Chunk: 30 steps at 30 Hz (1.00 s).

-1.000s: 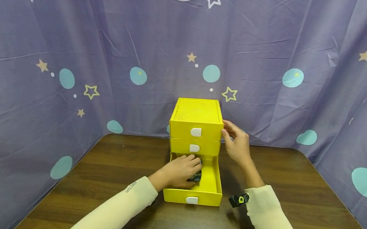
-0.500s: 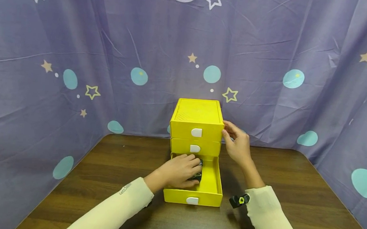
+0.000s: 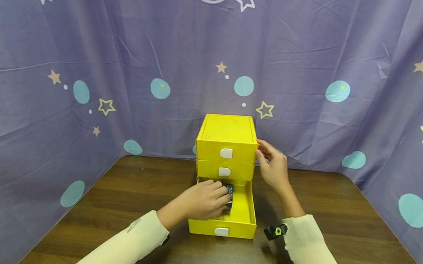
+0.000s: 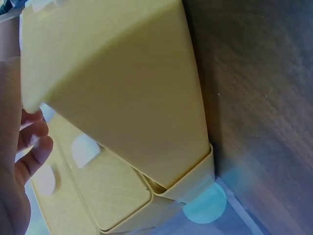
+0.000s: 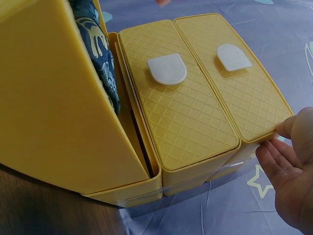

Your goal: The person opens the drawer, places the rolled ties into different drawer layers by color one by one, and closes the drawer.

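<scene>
A yellow cabinet (image 3: 229,128) with three drawers stands on the table, each front bearing a white tab. Its bottom drawer (image 3: 239,229) is pulled out, the upper two closed. Inside that drawer lies a dark blue patterned cloth item (image 3: 231,189), partly hidden in the head view; its side shows in the right wrist view. My left hand (image 3: 204,199) is over the drawer's left part, fingers loosely bent and overlapping the cloth. In the left wrist view its fingers (image 4: 36,149) show nothing between them. My right hand (image 3: 275,169) touches the top drawer's right front corner with thumb and fingertips.
The brown wooden table (image 3: 129,196) extends to both sides of the cabinet. Behind it hangs a purple curtain (image 3: 188,44) with stars and blue shapes. A black strap device (image 3: 274,231) sits by my right cuff.
My left hand has drawn back slightly to the left, uncovering more of the dark blue cloth item. My right hand stays at the cabinet's corner.
</scene>
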Tool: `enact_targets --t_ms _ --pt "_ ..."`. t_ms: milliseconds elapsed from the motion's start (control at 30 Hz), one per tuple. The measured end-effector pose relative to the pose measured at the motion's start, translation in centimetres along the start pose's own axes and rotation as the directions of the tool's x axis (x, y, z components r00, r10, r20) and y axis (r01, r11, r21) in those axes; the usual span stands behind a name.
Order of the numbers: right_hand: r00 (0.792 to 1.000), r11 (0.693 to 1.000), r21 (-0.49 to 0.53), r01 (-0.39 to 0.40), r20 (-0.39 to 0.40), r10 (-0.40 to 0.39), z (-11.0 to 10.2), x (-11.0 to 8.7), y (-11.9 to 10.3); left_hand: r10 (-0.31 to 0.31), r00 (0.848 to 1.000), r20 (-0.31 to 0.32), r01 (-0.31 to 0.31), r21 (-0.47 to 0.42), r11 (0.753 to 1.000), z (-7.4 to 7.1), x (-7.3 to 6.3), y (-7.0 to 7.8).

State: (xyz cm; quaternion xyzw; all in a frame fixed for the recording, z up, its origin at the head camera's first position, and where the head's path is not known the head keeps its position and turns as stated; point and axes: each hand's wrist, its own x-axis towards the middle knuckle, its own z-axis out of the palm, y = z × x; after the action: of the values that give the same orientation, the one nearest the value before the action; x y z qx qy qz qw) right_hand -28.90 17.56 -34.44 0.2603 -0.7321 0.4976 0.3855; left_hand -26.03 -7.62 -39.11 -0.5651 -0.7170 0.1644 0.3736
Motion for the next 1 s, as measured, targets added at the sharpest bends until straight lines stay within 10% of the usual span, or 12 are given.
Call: enact_targets --t_ms 400,1000 --pt "1.0 1.0 -0.005 -0.012 0.009 0.012 0.1 -0.1 0.0 0.114 0.984 -0.135 -0.11 0.033 0.993 -1.3 0.2 2.1" --pt "1.0 1.0 0.004 0.011 0.003 -0.011 0.0 -0.1 0.0 0.288 0.955 -0.069 -0.277 0.136 0.951 -1.3 -0.5 5.3"
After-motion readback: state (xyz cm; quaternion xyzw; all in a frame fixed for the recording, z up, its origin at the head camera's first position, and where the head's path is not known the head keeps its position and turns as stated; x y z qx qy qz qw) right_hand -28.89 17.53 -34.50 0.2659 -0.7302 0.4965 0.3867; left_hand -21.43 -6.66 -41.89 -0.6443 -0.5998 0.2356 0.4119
